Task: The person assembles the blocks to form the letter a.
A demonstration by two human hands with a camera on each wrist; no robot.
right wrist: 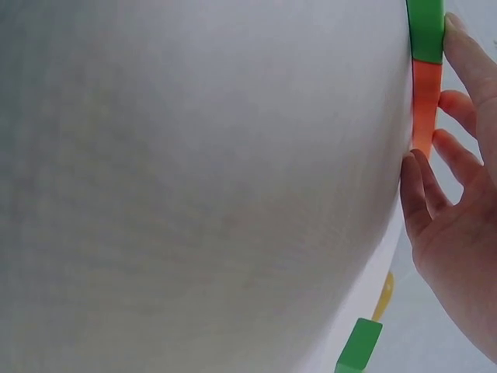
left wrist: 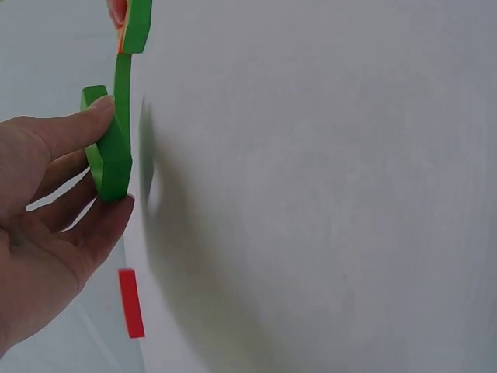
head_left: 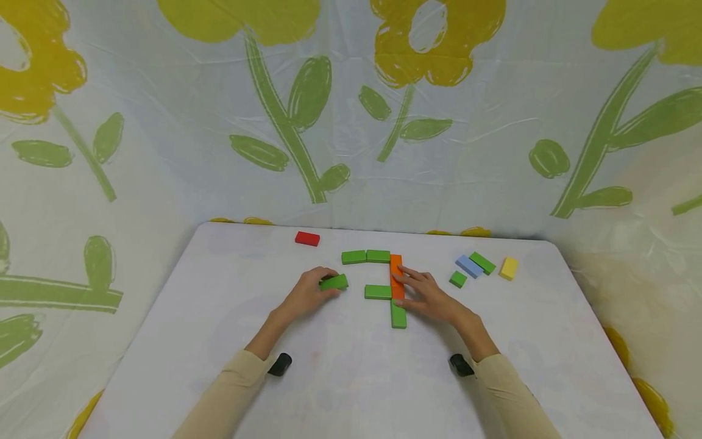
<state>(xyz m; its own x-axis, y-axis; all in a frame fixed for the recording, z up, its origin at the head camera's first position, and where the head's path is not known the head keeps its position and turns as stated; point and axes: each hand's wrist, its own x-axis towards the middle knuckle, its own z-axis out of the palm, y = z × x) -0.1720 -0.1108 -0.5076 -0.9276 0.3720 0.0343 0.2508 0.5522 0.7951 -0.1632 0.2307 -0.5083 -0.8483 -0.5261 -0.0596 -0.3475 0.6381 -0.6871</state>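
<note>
Pinching a green block (head_left: 334, 282) between thumb and fingertips, the left hand (head_left: 308, 296) is partly closed around it; the shadow set apart in the left wrist view suggests it is lifted off the surface (head_left: 356, 378). A red block (head_left: 307, 238) lies beyond this hand. The held block's long axis runs roughly left to right, its right end tipped slightly away from the person. Just to its right, with a gap between, the near green bar (head_left: 378, 292) lies nearly in line; the far green pair (head_left: 366, 256) runs beyond. The left hand is clearly nearer this gap. Both rows meet an orange column (head_left: 395, 268) running away from the person, a lower green block (head_left: 398, 316) at its near end. The right hand (head_left: 433, 299), fingers spread and loosely bent, touches the column from the right, thumb at the lower green block, gripping nothing visibly. Farther right lie loose blocks (head_left: 468, 266).
</note>
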